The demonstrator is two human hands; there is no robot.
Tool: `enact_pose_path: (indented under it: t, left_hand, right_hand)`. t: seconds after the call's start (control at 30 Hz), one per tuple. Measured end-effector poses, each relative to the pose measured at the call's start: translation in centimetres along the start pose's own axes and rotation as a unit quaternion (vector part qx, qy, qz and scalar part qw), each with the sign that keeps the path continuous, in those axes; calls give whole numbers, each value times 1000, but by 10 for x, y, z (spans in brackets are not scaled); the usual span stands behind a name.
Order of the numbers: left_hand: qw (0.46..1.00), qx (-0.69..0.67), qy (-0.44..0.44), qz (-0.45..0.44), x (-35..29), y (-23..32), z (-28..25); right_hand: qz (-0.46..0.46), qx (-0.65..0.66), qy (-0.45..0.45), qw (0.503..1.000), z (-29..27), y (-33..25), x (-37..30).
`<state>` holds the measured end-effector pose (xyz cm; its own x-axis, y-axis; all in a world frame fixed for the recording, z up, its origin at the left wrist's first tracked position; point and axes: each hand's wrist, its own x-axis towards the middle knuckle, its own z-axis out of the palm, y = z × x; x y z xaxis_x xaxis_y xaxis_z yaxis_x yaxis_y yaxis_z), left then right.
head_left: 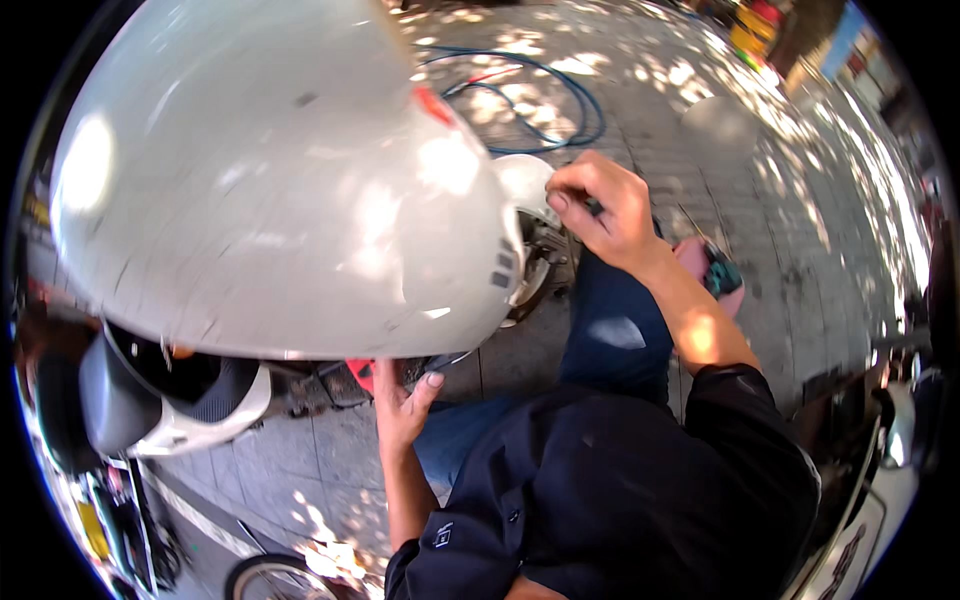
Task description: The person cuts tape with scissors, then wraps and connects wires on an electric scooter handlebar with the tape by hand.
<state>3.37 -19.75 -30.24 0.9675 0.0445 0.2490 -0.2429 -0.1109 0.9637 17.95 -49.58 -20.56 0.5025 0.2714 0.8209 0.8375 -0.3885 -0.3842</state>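
A large, scuffed white scooter body panel (pixel 300 200) fills the upper left, with a small red mark on its upper right edge. At its lower edge is my left hand (pixel 402 405), thumb spread apart; the fingertips disappear behind the panel. My right hand (pixel 610 210) is raised just right of the panel, its fingers curled and the thumb close to them. Whether something small sits in that pinch cannot be made out. Beside it are a white rounded cover (pixel 525 180) and dark metal wheel parts (pixel 540 260), partly hidden by the panel.
A coiled blue hose (pixel 590 105) lies on the paved ground (pixel 740 210) ahead. By my right forearm is a pink and green item (pixel 722 275). A grey scooter seat (pixel 115 390) is at left, a bicycle wheel (pixel 270 578) below. More vehicles (pixel 880 480) stand at right.
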Motion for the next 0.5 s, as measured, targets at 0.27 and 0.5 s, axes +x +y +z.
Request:
enact_pose_path:
  t: [0.27, 0.5]
  left_hand:
    - [988, 84, -31, -124, -19, -16, 4]
    - [883, 451, -121, -42, 2, 1, 12]
  right_hand:
    - [516, -325, 237, 756, -176, 116, -303]
    - [689, -346, 153, 618, -116, 88, -393]
